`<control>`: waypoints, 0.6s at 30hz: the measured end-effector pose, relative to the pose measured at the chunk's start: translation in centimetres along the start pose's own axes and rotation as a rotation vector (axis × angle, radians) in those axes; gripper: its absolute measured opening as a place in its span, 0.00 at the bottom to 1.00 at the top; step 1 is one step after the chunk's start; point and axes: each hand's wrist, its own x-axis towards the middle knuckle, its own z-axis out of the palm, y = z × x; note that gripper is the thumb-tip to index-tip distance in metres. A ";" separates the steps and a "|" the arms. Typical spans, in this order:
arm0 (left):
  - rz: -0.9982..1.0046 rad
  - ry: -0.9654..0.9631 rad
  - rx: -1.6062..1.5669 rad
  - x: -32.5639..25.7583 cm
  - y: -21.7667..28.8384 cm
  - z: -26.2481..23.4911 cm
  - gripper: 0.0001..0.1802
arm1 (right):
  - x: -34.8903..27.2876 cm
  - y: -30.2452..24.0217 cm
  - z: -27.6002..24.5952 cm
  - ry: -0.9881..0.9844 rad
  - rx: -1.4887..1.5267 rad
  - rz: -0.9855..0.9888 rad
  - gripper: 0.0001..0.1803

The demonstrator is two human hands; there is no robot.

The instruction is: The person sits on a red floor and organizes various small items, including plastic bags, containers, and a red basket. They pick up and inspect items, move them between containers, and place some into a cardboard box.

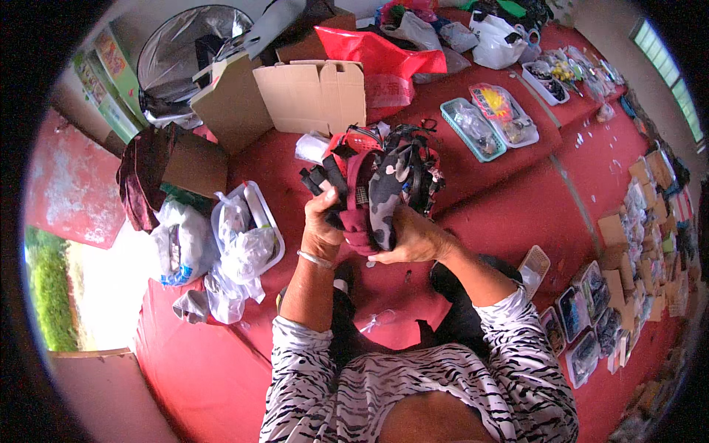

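Between my two hands is a bunch of fabric headbands, held upright side by side. A maroon headband and a grey-and-black camouflage headband face me, with black ones at the left. My left hand is closed round the bunch's left side. My right hand grips its lower right side, thumb and fingers pressed on the camouflage band. Just behind, partly hidden, stands a red plastic basket with more dark hair accessories around it.
A white tray of plastic bags stands at the left, beside a stuffed white bag. Cardboard boxes and a red bag are at the back. A teal tray lies far right; several small trays and packets line the right side.
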 end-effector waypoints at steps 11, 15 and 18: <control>-0.115 0.001 -0.100 -0.7 -0.7 0.8 0.25 | -0.6 1.5 -0.2 -0.104 0.209 0.069 0.45; -0.082 0.148 -0.009 -0.1 -1.7 0.1 0.27 | -0.9 0.3 -1.1 -0.101 0.651 0.291 0.35; 0.013 0.322 0.247 -1.9 -0.8 1.5 0.25 | 0.6 2.0 -0.8 -0.296 0.514 0.175 0.36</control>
